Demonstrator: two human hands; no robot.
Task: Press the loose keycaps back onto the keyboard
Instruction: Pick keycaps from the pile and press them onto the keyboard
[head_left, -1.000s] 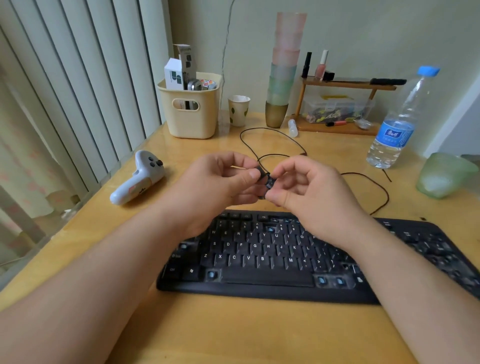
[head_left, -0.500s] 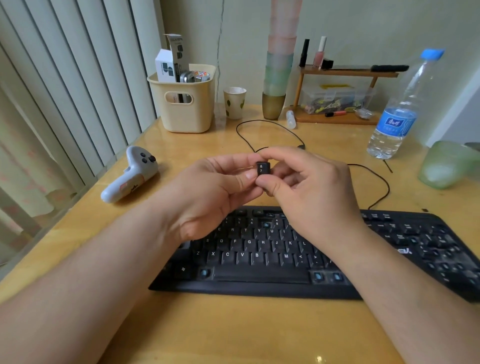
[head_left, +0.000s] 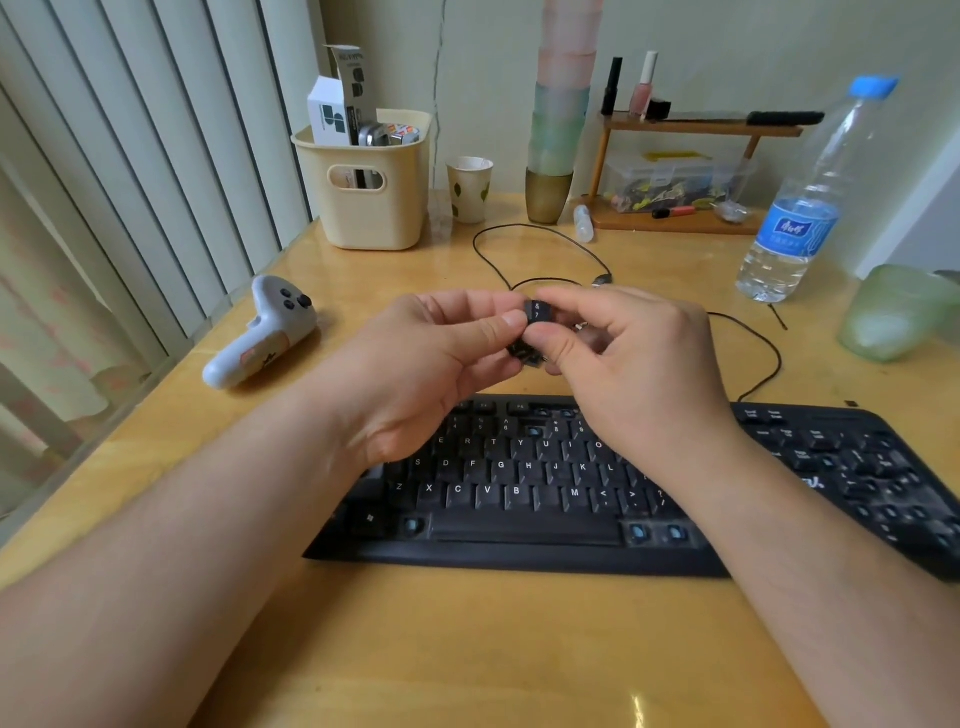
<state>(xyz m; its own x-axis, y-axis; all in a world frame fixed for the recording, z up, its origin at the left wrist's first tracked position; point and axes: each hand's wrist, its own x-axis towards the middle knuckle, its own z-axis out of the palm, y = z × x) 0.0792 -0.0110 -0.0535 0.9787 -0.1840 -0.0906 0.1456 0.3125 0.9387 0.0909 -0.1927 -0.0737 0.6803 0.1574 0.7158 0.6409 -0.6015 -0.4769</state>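
Head view: I hold both hands raised above the counter, behind the top row of the keyboard. My left hand and right hand meet at one black keycap, legend side toward me, showing what reads as "&" over "7". My right-hand fingers pinch it by its side walls from above and below, and my left thumb tip steadies its left edge. More dark keycaps sit just below, cupped in my left hand; I cannot tell how many. The keyboard lies flat on the counter with several open sockets showing blue stems, one in the number row and others beside the space bar. I judge the keycap to be very light, rigid and hollow, with smooth sloped walls that slip easily from a loose pinch. The correct hold is on two opposite side walls, leaving the top free for pressing and the underside clear for the stem. Press straight down; tilted force could strain the small clip beneath.
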